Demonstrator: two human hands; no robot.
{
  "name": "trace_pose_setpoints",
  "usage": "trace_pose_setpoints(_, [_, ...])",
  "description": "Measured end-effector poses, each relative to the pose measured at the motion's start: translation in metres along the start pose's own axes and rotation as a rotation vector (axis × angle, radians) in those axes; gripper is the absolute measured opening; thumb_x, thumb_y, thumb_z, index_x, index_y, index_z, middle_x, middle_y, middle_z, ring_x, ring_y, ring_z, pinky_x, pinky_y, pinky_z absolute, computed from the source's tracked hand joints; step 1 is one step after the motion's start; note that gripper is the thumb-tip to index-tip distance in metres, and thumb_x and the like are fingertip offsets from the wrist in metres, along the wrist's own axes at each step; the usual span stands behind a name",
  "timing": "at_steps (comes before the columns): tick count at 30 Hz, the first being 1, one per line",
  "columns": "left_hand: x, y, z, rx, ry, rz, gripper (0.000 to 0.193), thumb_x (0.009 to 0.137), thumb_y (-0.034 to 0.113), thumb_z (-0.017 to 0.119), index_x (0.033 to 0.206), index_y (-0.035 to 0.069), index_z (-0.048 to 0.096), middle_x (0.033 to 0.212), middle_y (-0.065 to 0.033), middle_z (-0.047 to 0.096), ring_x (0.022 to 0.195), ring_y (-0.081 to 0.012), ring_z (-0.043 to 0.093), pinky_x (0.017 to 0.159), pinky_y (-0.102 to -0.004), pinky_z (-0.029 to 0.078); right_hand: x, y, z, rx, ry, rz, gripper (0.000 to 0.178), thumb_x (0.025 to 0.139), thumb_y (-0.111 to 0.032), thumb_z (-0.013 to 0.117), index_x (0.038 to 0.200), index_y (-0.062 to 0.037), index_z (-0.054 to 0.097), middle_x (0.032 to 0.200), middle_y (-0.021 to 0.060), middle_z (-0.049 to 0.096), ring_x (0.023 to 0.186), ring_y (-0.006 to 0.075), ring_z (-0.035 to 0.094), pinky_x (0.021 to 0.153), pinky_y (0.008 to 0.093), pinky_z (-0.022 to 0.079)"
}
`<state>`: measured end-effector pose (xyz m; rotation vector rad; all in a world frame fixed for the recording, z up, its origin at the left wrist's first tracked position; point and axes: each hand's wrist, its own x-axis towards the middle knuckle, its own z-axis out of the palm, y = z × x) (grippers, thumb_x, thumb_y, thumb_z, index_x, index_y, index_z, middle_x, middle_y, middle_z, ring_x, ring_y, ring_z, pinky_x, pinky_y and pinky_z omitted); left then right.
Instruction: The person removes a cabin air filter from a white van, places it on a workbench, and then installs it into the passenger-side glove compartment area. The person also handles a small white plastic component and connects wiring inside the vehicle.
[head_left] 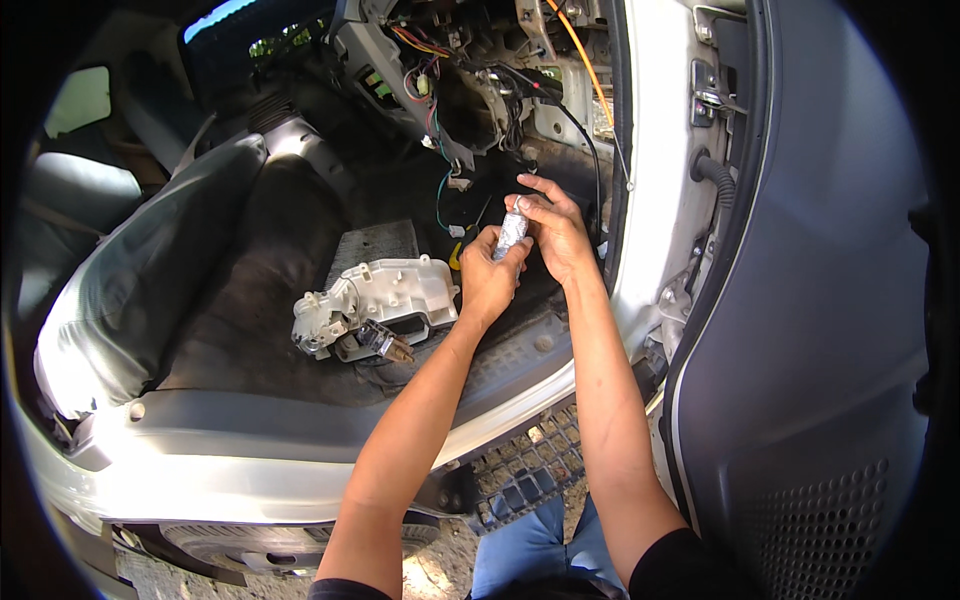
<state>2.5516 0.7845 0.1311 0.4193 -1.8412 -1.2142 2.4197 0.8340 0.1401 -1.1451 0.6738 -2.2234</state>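
My left hand (487, 280) is closed around the lower part of a small silver-and-white object (510, 234), shaped like a tube or wrapped packet. My right hand (562, 235) has its thumb and a finger closed at the upper end of it, with another finger reaching past. Both hands are over the dark van floor, and the object's exact kind cannot be made out. Left of my left hand lies a translucent white plastic housing (400, 285) with a dark fitting (378, 340) at its near edge. Behind the housing is a flat grey finned core (378, 243).
A yellow-handled tool (456, 256) lies partly hidden beside my left hand. Loose wires (440, 190) hang from the opened dashboard (400, 80). A seat (150, 270) stands at left, the open door (800, 300) at right. A ridged step (530, 465) lies below the sill.
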Motion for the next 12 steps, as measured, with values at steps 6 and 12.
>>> trace_pose_setpoints(6, [-0.0028,-0.0047,0.004,0.261,0.116,0.17,0.026,0.083,0.021,0.073,0.094,-0.002,0.067,0.074,-0.0194,0.07,0.067,-0.0288,0.068,0.067,-0.0407,0.051,0.0006,0.0037,-0.0012,-0.055,0.07,0.018,0.039,0.083,-0.005,0.08,0.12,-0.0046,0.066,0.082,-0.001,0.064,0.078,0.0093,0.058,0.076,0.0261,0.045])
trace_pose_setpoints(12, [0.0037,-0.0101,0.0052,0.194,0.117,0.099,0.027,0.084,0.024,0.074,0.094,-0.001,0.068,0.076,-0.02,0.07,0.068,-0.031,0.069,0.067,-0.0406,0.051,0.0001,0.0005,0.0023,-0.016,0.108,0.066,0.038,0.092,-0.017,0.074,0.126,-0.0053,0.063,0.105,0.0037,0.072,0.094,0.0117,0.065,0.084,0.0268,0.049])
